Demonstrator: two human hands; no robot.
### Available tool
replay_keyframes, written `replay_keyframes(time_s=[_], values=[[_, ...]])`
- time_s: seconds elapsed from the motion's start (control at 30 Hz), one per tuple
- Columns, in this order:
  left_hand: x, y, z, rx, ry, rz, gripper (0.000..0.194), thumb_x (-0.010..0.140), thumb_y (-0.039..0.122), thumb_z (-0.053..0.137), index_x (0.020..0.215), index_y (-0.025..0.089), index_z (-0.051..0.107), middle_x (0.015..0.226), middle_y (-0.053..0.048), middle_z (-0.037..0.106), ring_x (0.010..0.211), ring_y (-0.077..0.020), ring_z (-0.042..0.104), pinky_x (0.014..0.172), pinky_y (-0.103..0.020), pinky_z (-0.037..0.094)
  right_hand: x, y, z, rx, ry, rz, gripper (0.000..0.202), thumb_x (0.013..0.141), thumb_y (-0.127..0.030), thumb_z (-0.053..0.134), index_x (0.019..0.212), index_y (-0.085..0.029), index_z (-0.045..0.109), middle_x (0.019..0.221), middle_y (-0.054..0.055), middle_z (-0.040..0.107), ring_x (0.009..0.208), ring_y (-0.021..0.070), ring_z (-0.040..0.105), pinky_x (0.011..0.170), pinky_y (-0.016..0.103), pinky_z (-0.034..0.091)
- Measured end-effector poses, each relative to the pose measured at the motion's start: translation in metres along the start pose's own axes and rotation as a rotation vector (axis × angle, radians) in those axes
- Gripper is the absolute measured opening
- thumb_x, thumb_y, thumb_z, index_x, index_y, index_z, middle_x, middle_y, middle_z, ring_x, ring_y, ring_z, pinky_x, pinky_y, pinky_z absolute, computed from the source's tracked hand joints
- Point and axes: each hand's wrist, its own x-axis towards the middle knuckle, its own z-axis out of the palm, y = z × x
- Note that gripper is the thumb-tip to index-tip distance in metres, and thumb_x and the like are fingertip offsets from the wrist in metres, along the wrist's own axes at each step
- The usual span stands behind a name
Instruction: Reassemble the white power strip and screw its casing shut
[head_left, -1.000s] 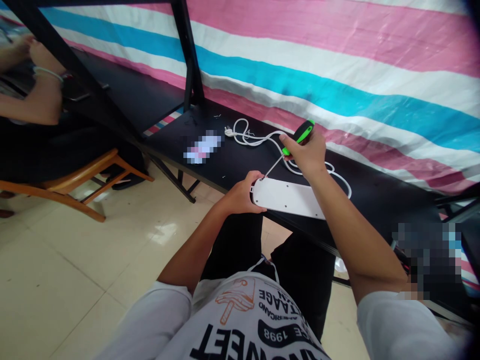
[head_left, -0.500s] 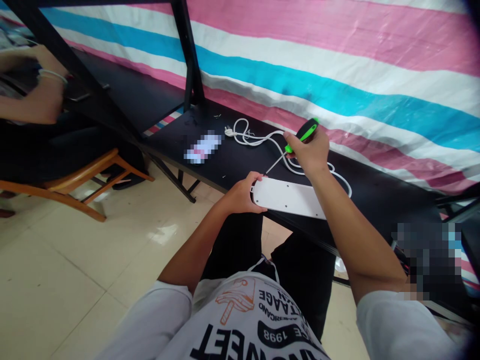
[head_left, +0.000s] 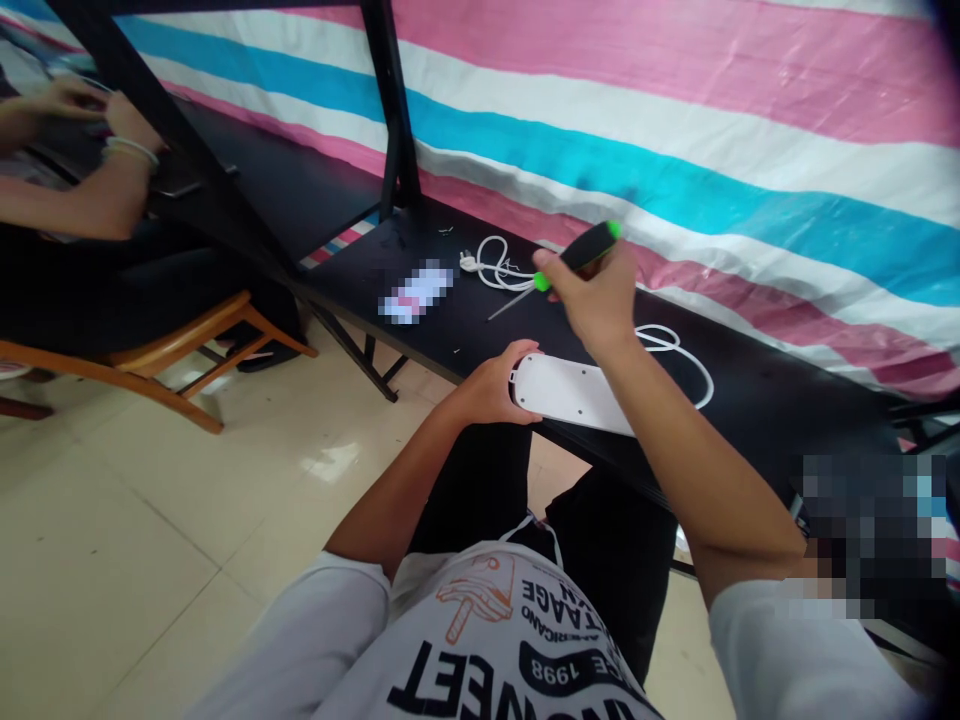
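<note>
My left hand is closed round the near-left end of a white power strip, which lies with its screw-holed underside up at the front edge of the table. My right hand grips a screwdriver with a black and green handle. Its metal shaft points down and left, with the tip above the table and apart from the strip. A white cord curls behind the strip, and its plug lies on the table to the left. My right forearm hides the strip's right end.
On the black table lies a blurred-out phone-like object. A striped plastic sheet hangs behind. At left, another person's arm rests by a wooden chair. A black metal post stands at the table's far left.
My right hand has moved left, and the screwdriver's tip has come away from the strip's far edge to over the table. My left hand keeps its hold on the power strip.
</note>
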Motion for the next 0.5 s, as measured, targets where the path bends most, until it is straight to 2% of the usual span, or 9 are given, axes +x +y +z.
replay_keyframes(time_s=[0.1,0.23,0.37,0.5], values=[[0.000,0.001,0.001,0.062,0.015,0.000,0.115,0.064,0.040,0.104,0.164,0.024,0.049,0.161,-0.018,0.070,0.146,-0.0422,0.071,0.125,-0.057,0.055,-0.011,-0.008,0.030,0.028,-0.160,-0.041,0.053,0.082,-0.061,0.101,0.093,-0.027,0.063,0.093,0.005,0.083,0.085,0.0273,0.080,0.085,0.048,0.071],[-0.001,0.000,0.002,0.104,0.038,-0.001,0.106,0.065,0.042,0.103,0.157,0.020,0.056,0.148,-0.020,0.076,0.133,-0.0452,0.076,0.113,-0.056,0.061,-0.019,-0.008,0.054,-0.046,-0.235,-0.086,0.050,0.077,-0.045,0.106,0.087,-0.026,0.060,0.088,0.002,0.083,0.074,0.0227,0.072,0.081,0.046,0.065],[-0.001,-0.001,0.003,0.099,0.033,0.001,0.106,0.064,0.041,0.102,0.157,0.020,0.057,0.148,-0.020,0.076,0.133,-0.0464,0.076,0.110,-0.055,0.062,-0.021,-0.008,0.061,-0.085,-0.246,-0.051,0.049,0.077,-0.038,0.105,0.084,-0.026,0.058,0.085,0.000,0.082,0.070,0.0208,0.068,0.077,0.044,0.061],[-0.001,0.000,0.001,0.094,0.020,-0.002,0.109,0.064,0.042,0.102,0.160,0.023,0.055,0.150,-0.018,0.075,0.136,-0.0458,0.075,0.113,-0.057,0.061,-0.019,-0.008,0.054,-0.073,-0.220,-0.051,0.046,0.079,-0.038,0.103,0.083,-0.026,0.059,0.084,0.002,0.081,0.072,0.0221,0.072,0.079,0.044,0.063]])
